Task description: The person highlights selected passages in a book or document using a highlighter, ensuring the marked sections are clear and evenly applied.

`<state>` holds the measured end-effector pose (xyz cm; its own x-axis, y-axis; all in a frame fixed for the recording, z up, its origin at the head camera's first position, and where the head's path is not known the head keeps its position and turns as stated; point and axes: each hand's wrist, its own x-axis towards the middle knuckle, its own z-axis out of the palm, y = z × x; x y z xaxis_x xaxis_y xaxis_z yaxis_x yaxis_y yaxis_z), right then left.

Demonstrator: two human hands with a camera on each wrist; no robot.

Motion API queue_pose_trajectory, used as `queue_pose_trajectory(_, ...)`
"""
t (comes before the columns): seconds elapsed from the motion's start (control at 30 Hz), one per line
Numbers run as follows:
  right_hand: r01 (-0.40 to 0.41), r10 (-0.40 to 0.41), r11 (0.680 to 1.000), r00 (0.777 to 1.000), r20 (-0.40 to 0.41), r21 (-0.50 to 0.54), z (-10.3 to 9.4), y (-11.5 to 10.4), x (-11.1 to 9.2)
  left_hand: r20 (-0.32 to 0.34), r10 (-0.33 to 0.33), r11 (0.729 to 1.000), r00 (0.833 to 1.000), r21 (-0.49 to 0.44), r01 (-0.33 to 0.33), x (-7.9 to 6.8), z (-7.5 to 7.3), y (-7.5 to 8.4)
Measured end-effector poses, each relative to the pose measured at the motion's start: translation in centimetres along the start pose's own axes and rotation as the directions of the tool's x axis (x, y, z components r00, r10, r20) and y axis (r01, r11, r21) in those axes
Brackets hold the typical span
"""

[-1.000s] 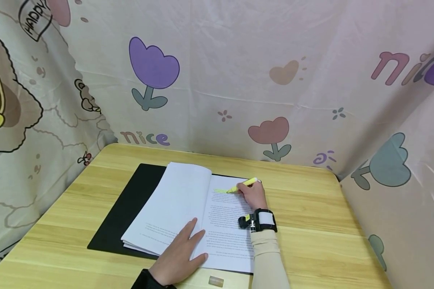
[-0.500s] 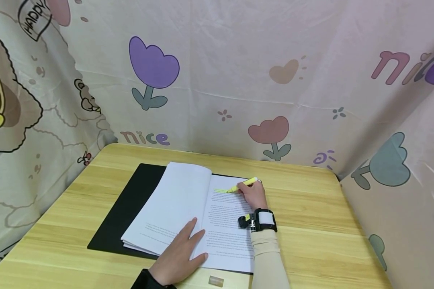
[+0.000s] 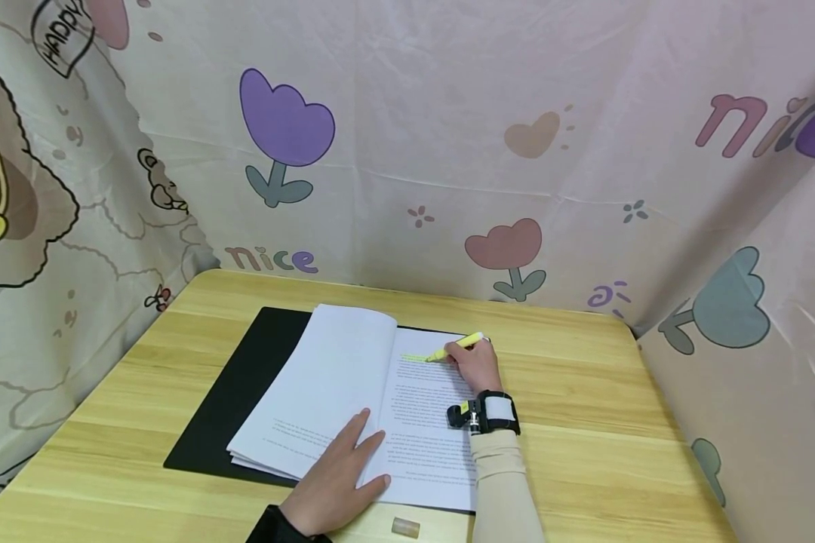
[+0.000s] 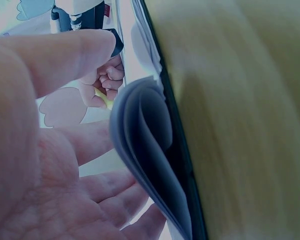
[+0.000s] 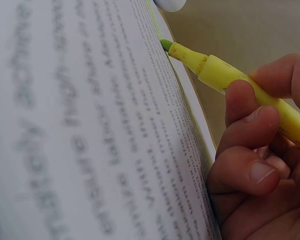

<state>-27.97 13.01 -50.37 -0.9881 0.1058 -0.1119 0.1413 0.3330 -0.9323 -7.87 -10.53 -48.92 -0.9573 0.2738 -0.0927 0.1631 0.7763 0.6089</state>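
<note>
A yellow highlighter [image 3: 463,345] is pinched between the fingers of my right hand [image 3: 478,366]. Its green-yellow tip touches the upper part of the printed right page [image 3: 424,422], at the end of a short band of yellow marking; the right wrist view shows the highlighter [image 5: 240,80] up close against the paper. My left hand [image 3: 336,479] rests with fingers spread across the lower fold of the open stack of pages [image 3: 342,362]. In the left wrist view, the curled page edges [image 4: 145,135] lie beside the left hand [image 4: 55,165].
Under the pages lies a black folder [image 3: 224,407], on a light wood table [image 3: 584,422]. A small brownish piece [image 3: 405,528] lies at the near edge, right of my left hand. A printed curtain [image 3: 407,151] hangs behind the table and along both sides.
</note>
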Motion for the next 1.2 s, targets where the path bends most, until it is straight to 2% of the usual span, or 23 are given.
queue_pose_trajectory(0.9,-0.007,0.006,0.999,1.000,-0.018,-0.039,-0.19,0.17,0.04,-0.005,-0.001,1.000,1.000,0.005,0.001,-0.04,-0.02,0.00)
queue_pose_trajectory(1.2,0.012,-0.013,0.999,1.000,-0.026,-0.046,-0.26,0.11,-0.18,-0.002,0.001,1.000,1.000,0.003,-0.001,-0.09,-0.04,-0.03)
